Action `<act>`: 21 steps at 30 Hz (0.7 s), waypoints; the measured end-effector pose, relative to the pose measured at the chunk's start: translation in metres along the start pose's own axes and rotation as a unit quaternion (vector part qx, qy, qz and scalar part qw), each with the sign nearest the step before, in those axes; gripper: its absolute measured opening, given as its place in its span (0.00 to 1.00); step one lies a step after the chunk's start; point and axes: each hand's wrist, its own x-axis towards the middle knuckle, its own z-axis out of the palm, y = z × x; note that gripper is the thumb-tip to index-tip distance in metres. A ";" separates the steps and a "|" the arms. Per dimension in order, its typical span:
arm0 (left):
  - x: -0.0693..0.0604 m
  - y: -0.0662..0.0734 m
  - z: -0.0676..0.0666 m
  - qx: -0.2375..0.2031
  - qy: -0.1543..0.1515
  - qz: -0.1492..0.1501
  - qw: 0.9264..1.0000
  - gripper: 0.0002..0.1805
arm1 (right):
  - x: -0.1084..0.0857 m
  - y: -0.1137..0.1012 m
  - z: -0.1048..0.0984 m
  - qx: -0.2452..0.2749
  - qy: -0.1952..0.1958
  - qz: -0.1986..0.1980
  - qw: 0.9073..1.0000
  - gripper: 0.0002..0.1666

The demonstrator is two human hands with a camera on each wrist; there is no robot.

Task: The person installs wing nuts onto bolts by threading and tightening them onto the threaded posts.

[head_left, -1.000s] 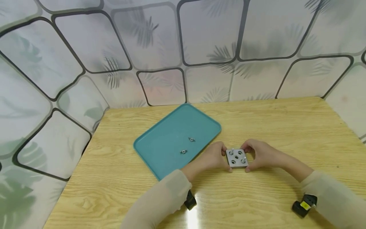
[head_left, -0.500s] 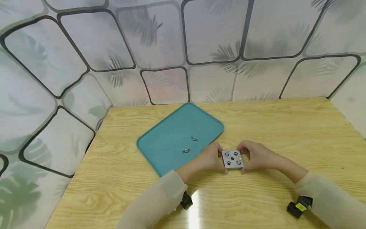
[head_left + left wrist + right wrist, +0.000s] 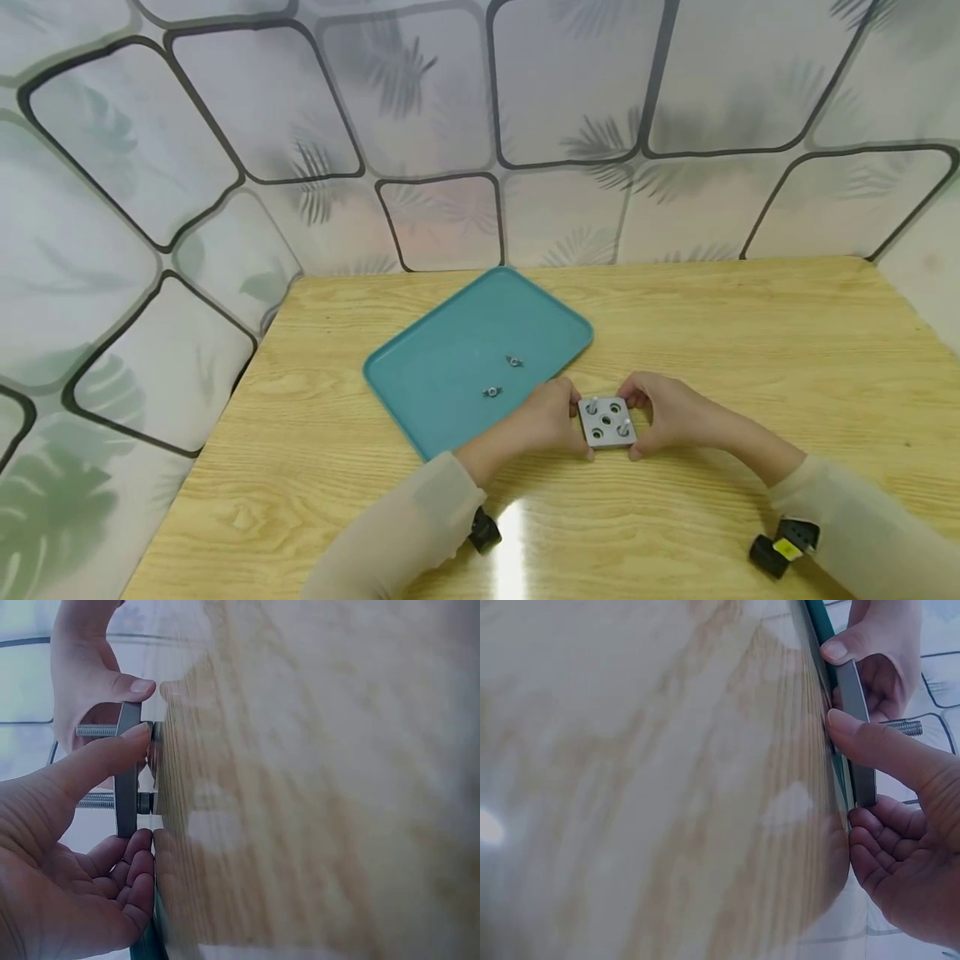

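A square grey metal plate [image 3: 617,419] lies level between my two hands, just right of the tray. Two threaded bolts [image 3: 96,801] stick up through it, and their heads show beneath it in the left wrist view. Whether those heads touch the table, I cannot tell. The plate has other round holes with no bolt in them. My left hand [image 3: 546,421] pinches the left edge between thumb and fingers. On the opposite edge, my right hand [image 3: 675,414] does the same. Two small wing nuts [image 3: 492,392] lie apart on the teal tray [image 3: 442,342].
The wooden table [image 3: 757,350] reaches back to a patterned curtain [image 3: 562,208]. The tray sits at an angle, its near right edge close to my left hand. Black wrist cameras [image 3: 772,554] hang below both sleeves.
Both hands have shifted the plate slightly left, nearer the tray, keeping the same grip. The head view has turned a little to the left. The wing nuts stay where they were on the tray.
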 end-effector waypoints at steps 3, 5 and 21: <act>-0.001 0.000 0.000 0.004 0.001 0.005 1.000 0.33 | 0.000 0.000 0.001 0.000 0.001 -0.005 1.000 0.38; -0.002 0.000 0.000 0.006 0.001 0.006 1.000 0.33 | 0.000 0.000 0.001 0.000 0.002 -0.007 1.000 0.38; -0.005 0.002 -0.006 0.035 -0.015 0.009 0.999 0.34 | -0.003 -0.005 0.004 -0.005 0.010 0.014 1.000 0.37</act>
